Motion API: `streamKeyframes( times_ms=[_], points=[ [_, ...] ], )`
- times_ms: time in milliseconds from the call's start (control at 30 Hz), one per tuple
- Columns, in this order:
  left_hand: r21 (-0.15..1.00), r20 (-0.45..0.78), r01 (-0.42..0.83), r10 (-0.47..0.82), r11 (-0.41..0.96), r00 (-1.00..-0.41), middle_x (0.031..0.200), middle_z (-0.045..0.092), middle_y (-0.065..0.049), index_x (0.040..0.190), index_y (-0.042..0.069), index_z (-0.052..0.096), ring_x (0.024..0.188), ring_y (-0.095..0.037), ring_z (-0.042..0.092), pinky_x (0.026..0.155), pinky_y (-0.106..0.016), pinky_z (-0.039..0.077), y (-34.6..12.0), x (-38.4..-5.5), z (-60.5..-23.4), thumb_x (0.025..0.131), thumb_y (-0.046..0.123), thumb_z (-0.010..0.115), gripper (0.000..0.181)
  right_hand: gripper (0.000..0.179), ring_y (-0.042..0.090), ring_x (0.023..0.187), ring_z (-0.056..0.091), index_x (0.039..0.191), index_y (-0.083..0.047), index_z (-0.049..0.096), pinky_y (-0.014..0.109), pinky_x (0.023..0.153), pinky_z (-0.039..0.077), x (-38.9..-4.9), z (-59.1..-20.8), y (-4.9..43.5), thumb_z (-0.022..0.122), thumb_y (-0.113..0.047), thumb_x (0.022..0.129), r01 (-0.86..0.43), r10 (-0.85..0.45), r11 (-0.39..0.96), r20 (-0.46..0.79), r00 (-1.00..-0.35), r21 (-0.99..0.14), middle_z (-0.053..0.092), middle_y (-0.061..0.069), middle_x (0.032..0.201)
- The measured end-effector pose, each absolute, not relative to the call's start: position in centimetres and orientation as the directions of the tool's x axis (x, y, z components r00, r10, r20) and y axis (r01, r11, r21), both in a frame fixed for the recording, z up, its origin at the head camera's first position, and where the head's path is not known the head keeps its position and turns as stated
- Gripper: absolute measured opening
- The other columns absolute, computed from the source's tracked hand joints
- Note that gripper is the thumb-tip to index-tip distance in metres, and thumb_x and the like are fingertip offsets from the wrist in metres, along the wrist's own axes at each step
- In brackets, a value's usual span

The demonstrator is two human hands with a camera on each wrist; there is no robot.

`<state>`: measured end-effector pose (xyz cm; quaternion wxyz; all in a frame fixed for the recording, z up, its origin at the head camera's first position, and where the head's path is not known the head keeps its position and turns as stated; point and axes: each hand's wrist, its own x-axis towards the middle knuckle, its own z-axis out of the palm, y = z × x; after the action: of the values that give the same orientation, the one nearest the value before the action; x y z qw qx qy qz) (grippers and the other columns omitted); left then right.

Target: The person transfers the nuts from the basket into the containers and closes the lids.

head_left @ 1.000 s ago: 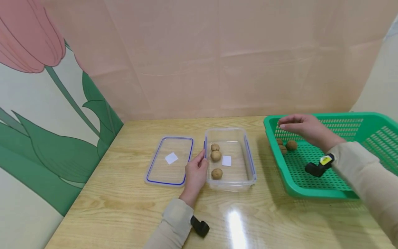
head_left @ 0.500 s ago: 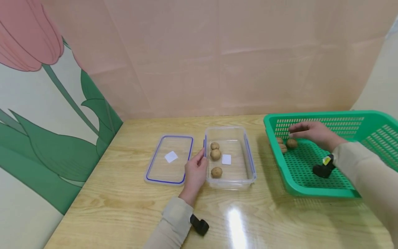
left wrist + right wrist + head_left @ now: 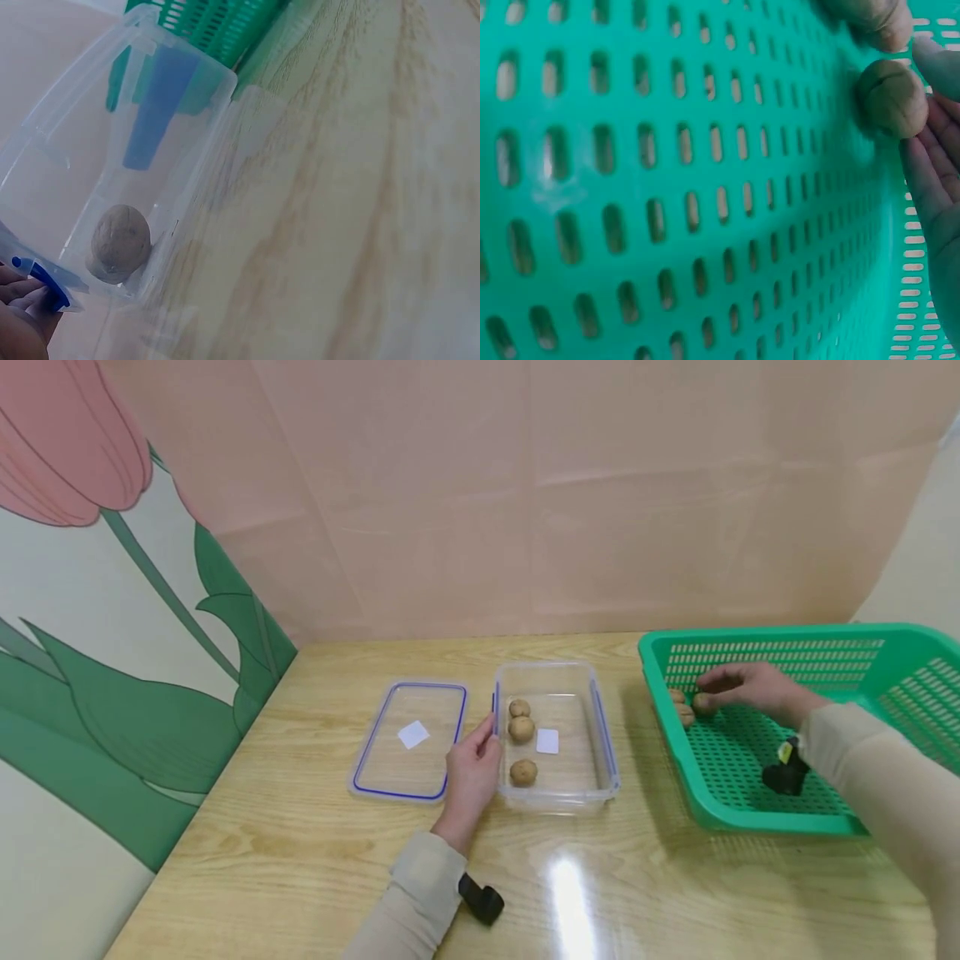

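My left hand [image 3: 475, 768] grips the left side of a clear plastic storage box [image 3: 573, 793], at its blue-edged clasp [image 3: 46, 283]. Inside the box, several walnuts [image 3: 522, 772] lie along the left wall beside a white square label [image 3: 547, 741]. Over at the right, my right hand [image 3: 757, 689] reaches down into a green plastic basket [image 3: 701, 797]. Its thumb and fingertips are around a walnut [image 3: 894, 99] on the basket floor, touching it in the right wrist view. More walnuts [image 3: 681, 710] lie close by against the basket's left wall.
The box's clear lid [image 3: 411, 768], with a blue seal and a white label, lies flat on the wooden table [image 3: 300, 860] left of the box. A pink sheet [image 3: 450, 510] hangs behind the table. A flower-painted wall [image 3: 97, 677] borders the left side.
My right hand has lowered into the basket and moved slightly right, down to the walnut, its fingers closing around it. The left hand keeps its hold on the box.
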<state>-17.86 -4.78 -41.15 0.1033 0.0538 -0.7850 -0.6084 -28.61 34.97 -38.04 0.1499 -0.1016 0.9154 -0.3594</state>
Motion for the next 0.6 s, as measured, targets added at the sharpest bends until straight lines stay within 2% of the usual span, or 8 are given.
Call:
streamKeyframes(
  times_ms=[67,133,333,600],
  points=[
    [0.965,0.1,0.044,-0.21,0.257,-0.972,0.128,0.056,-0.004,0.127,0.012,0.056,0.113,-0.017,0.056,0.09,-0.027,0.051,-4.79,-17.87,-41.19,0.089,0.01,0.051,0.038,0.06,0.032,0.11,0.053,0.127,0.001,0.05,0.052,0.088,0.045,-28.7,-38.31,34.93,0.067,-0.036,0.083,-0.093,-0.309,0.724,-0.201,-0.93,-0.684,0.055,0.023,0.125],
    [0.964,0.107,0.05,-0.21,0.261,-0.972,0.128,0.056,-0.005,0.126,0.012,0.056,0.113,-0.017,0.056,0.089,-0.028,0.051,-4.79,-17.85,-41.24,0.089,0.01,0.051,0.038,0.061,0.036,0.111,0.052,0.126,0.002,0.051,0.051,0.087,0.047,-28.82,-38.56,34.87,0.069,-0.035,0.081,-0.109,-0.319,0.733,-0.198,-0.927,-0.671,0.054,0.024,0.125],
    [0.967,0.104,0.049,-0.209,0.251,-0.972,0.128,0.056,-0.004,0.126,0.011,0.056,0.116,-0.018,0.054,0.091,-0.028,0.049,-4.78,-17.73,-41.07,0.089,0.01,0.052,0.038,0.064,0.029,0.104,0.055,0.123,0.003,0.055,0.046,0.082,0.051,-29.23,-38.92,34.58,0.076,-0.032,0.074,-0.138,-0.326,0.762,-0.191,-0.926,-0.633,0.057,0.024,0.121],
    [0.966,0.106,0.05,-0.217,0.252,-0.97,0.127,0.057,-0.006,0.126,0.011,0.056,0.117,-0.019,0.054,0.092,-0.028,0.049,-4.76,-17.83,-41.15,0.088,0.009,0.052,0.038,0.061,0.033,0.105,0.055,0.123,0.002,0.055,0.045,0.08,0.052,-29.15,-38.25,34.48,0.073,-0.035,0.077,-0.157,-0.334,0.779,-0.19,-0.923,-0.607,0.058,0.023,0.119]
  ],
)
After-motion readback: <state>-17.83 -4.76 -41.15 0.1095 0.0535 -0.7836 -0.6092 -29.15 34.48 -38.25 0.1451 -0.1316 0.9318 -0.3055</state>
